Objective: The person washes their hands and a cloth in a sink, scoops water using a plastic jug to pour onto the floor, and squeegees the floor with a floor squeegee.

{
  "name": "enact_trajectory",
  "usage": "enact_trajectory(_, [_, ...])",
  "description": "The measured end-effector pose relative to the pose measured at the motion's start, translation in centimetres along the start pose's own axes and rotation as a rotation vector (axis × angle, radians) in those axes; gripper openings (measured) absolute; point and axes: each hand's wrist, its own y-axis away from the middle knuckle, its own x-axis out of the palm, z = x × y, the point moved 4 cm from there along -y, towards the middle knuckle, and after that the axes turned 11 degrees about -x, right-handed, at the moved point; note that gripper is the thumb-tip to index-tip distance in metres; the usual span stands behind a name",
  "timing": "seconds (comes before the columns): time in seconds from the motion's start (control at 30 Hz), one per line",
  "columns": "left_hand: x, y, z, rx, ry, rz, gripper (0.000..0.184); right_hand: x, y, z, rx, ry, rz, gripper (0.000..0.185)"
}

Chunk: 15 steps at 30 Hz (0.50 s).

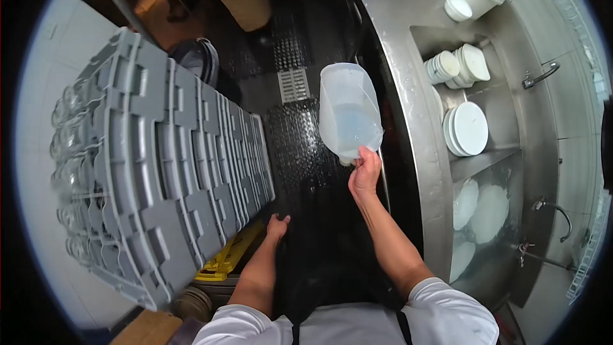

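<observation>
Along your right side runs the long stainless-steel sink counter (389, 19), and everything else can be placed from it. Across the dark, wet floor (294, 153) from the sink counter stands the tall stack of ribbed grey plastic racks (185, 153), with clear glassware showing at its top.

Between that stack and the sink counter, nearer the counter's front edge, you hold the large, translucent white plastic jug (351, 105) out over the floor. Its wide mouth faces up toward you; a bluish patch shows low in it, but whether that is liquid you cannot tell from here. The step in hand looks like handling or carrying the jug, with no pouring visible. Your next move probably calls for a steady wrist and enough room to clear the sink counter's edge.

Your right arm reaches forward beside the sink counter, the bare forearm angled inward from its short white sleeve. At its end your right hand (366, 172) grips the jug's near end, thumb on top. Your left arm is lower, on the far side of the aisle from the sink counter. Your left hand (276, 227) seems to hold nothing, beside the racks; how far its fingers curl you cannot tell.
</observation>
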Motion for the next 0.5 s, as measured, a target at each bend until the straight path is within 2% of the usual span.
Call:
enact_trajectory(0.13, [2.7, -4.2, -0.1, 0.022, 0.128, 0.082, 0.066, -2.9, -2.1, -6.5, 0.002, 0.043, -0.085, 0.013])
enact_trajectory(0.17, [3.0, -4.9, -0.6, 0.019, 0.159, 0.117, 0.065, -3.6, -2.8, -8.0, -0.01, 0.119, -0.129, 0.02])
enact_trajectory(0.3, [1.7, -5.5, -3.1, 0.026, 0.245, 0.164, 0.058, -6.4, -5.8, -13.3, 0.095, 0.084, -0.329, 0.011])
enact_trajectory(0.5, [0.9, -7.7, -1.1, -0.081, 0.271, 0.153, 0.055, -5.2, -13.4, -15.1, 0.08, 0.228, -0.464, 0.03])
